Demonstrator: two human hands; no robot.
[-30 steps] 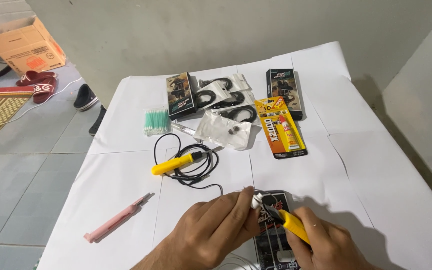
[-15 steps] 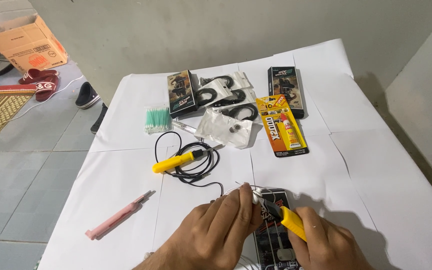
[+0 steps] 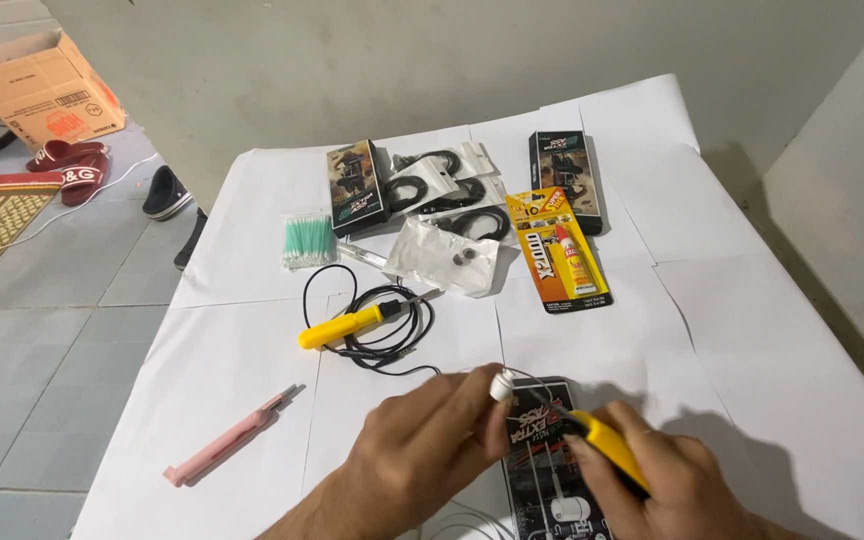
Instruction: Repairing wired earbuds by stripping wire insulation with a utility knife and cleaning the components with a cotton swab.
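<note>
Little has shifted: left hand (image 3: 422, 455) still pinches a white earbud (image 3: 501, 385) over a dark box (image 3: 552, 455), right hand (image 3: 677, 490) gripping a yellow-handled tool (image 3: 612, 450). Orange glue card (image 3: 557, 250) lies between two dark boxes; the near box is cut off below.

Head view, lit evenly by soft, diffuse light from above; overall exposure is bright. The white paper-covered table (image 3: 752, 330) reflects strongly but shows no hard glare, and its sheet seams stay legible. A soft shadow falls to the right of the right hand (image 3: 667, 485), toward the table's right edge; small objects cast only faint, short shadows. Focus is sharp at the centre. The hands at the near edge are slightly soft. Wide-angle distortion splays the table's edges outward.
</note>
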